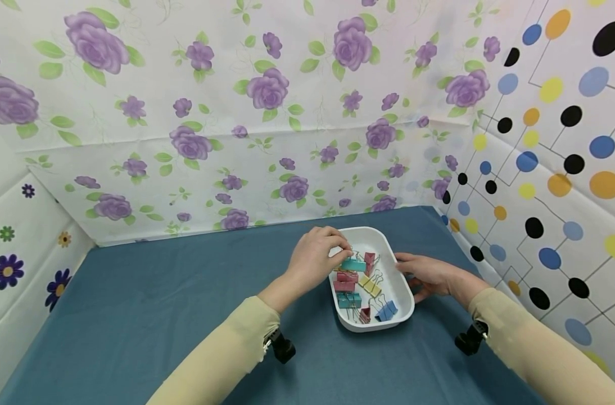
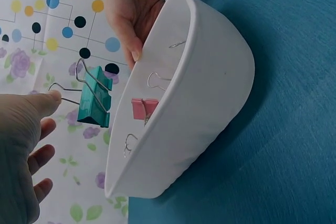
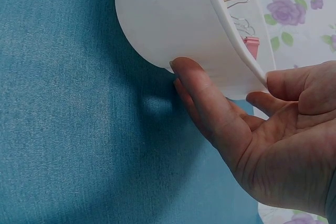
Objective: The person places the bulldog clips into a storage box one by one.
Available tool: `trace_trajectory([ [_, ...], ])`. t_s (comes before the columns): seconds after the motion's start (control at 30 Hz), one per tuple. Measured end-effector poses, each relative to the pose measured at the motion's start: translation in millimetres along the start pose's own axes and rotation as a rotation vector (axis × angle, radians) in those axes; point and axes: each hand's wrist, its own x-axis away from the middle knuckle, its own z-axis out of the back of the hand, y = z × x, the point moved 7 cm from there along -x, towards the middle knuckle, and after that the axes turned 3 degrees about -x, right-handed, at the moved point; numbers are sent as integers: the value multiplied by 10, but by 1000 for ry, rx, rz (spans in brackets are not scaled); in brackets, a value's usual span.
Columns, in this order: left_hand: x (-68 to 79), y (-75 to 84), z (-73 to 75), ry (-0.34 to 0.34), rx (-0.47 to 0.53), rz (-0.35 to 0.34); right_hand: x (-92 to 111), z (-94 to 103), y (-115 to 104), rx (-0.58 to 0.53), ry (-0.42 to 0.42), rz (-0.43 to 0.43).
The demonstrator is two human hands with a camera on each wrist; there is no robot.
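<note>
Over the far left part of a white plastic tray [image 1: 407, 304], my left hand [image 1: 313, 256] pinches a teal binder clip [image 2: 94, 98] by one wire handle, between thumb and fingers. The clip hangs above the rim in the left wrist view. My right hand [image 1: 431, 274] steadies the tray from its right side, thumb at the rim and other fingers along the outer wall [image 3: 157, 22]. Inside the tray lie more binder clips: a yellow one [image 1: 370, 287], a blue one [image 1: 387, 311], another teal one [image 1: 349, 300] and several pink or red ones [image 1: 344, 286].
The tray stands on a blue cloth-covered table [image 1: 186, 304], towards its right side. Behind it rises a backdrop with purple flowers [image 1: 267, 90]. A dotted panel [image 1: 550, 169] borders the right, and a flowered panel [image 1: 24, 270] the left.
</note>
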Motion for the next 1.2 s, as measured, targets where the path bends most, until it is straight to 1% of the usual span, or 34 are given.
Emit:
trace_trajectory([
  [0.3,-18,82,-67,-26,14,-16,2,5,4,1,0,4],
  [0.47,-18,101,-111,-35,18,-17,2,15,3,4,20,-9],
  [0.7,-13,121,-161,-46,16,-14,8,5,-4,7,-3,1],
  [0.97,-21,148,-184,-40,36,-22,-3,6,0,-11,-6,-4],
  [1.2,-37,154,-221,-44,31,-18,8,-3,-9,-6,-10,2],
])
